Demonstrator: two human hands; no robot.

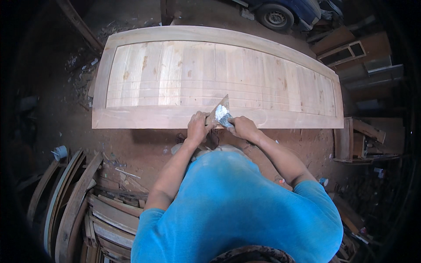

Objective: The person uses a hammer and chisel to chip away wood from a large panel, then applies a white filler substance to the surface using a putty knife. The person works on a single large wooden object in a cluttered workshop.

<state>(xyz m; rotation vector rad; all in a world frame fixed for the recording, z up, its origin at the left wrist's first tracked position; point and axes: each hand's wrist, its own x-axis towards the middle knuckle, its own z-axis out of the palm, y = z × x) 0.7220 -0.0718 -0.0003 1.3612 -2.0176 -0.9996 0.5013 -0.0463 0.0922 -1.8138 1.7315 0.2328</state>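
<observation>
A pale wooden door panel (188, 65) with long grooves lies flat in front of me. At its near edge my left hand (199, 127) is closed on a thin, brownish triangular scraper blade (223, 102), its point directed up over the door. White putty (220, 112) sits in a lump on the blade. From the right, my right hand (244, 128) grips a blue-grey putty knife (226, 120) smeared with white, which meets the putty. My fingers partly hide both tools, so their handles cannot be made out fully.
Curved wooden pieces (74, 210) and stacked boards (115, 215) stand at the lower left, near a small white container (59, 152). Wooden frames and an open box (351, 139) are at the right. A vehicle wheel (275, 17) shows beyond the door. Scraps litter the brown floor (131, 155).
</observation>
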